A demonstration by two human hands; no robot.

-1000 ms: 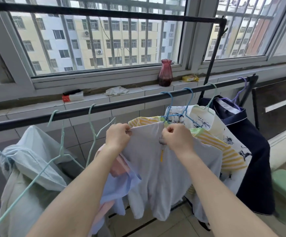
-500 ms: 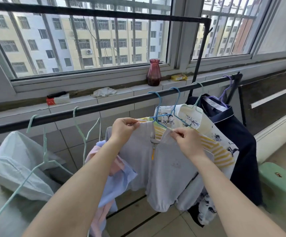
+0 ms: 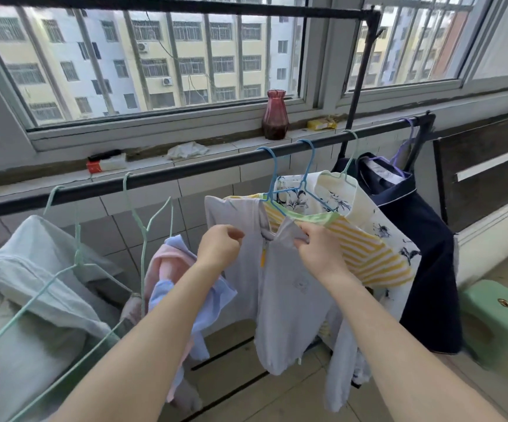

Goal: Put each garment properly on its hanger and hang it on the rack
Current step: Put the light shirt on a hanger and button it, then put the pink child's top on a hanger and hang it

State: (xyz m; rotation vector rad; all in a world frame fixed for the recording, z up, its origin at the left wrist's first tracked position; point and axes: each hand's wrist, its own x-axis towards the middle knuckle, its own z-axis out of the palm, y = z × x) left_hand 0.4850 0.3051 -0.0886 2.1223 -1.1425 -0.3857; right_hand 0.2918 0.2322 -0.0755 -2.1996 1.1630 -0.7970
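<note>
Both hands are up at the collar of a pale lavender-grey zip-front baby garment (image 3: 280, 287) that hangs long-ways straight down, neck up by the rail and legs dangling toward the floor. The right hand (image 3: 322, 254) has its fingers (image 3: 302, 239) curled in, pinching the right collar flap of that garment. The left hand (image 3: 219, 248) is loosely fisted against the left side of the chest; the fingers are curled, but whether they actually grip cloth can't be made out from here.

The garment sits on a blue wire hanger (image 3: 272, 181) hooked over the black metal rack rail (image 3: 185, 172), which runs low on the left and climbs to the right. Just behind it hang a yellow-and-white striped top (image 3: 365, 251), a cream floral-print piece (image 3: 337, 202) and, at the far right end, a dark navy garment (image 3: 423, 239). To the left, a pink and light blue bundle (image 3: 173, 269) droops from a mint green wire hanger (image 3: 143, 226), and a pale blue shirt (image 3: 33, 263) lies heaped further left.

A dark red glass vase (image 3: 274, 114) stands on the tiled window sill (image 3: 222, 147). A green plastic stool (image 3: 496, 312) sits on the floor at the right.
</note>
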